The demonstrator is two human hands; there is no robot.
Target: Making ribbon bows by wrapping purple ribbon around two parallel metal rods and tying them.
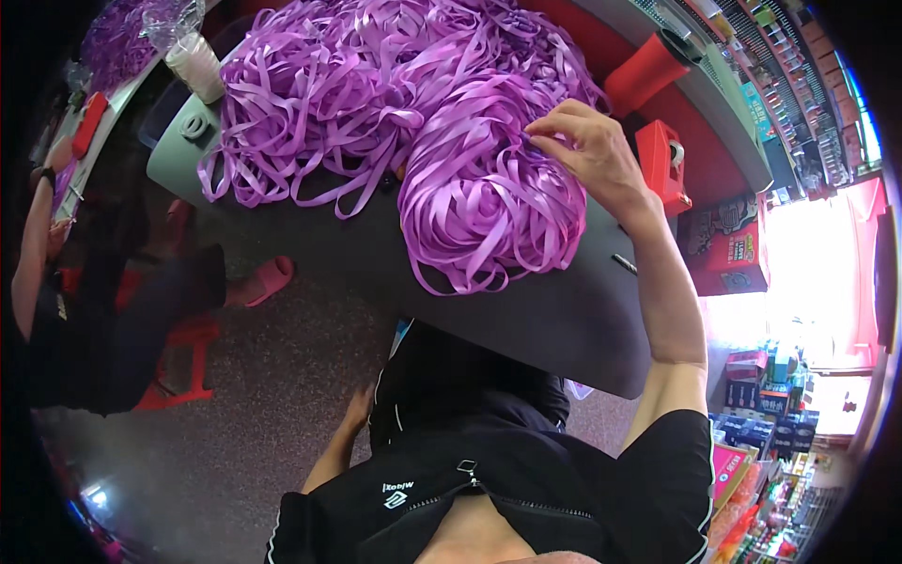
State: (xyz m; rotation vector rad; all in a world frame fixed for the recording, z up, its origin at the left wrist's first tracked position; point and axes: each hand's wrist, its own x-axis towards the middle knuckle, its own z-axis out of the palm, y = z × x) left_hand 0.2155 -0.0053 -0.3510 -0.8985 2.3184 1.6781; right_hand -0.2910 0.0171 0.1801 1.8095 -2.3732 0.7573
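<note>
Purple ribbon bundle [493, 202] lies on the desk [564, 329], inside its near edge, touching a larger ribbon heap [348, 85] toward the far edge. Right hand [601, 155]: thumb and index close together at the bundle's far right side; cannot tell whether they grip a strand. Left hand [358, 408]: off the desk, beside the black trousers [470, 376] (finger state unclear). Step, judged: picking at one strand. Next move probably calls for a light fingertip pinch, avoiding snags.
</note>
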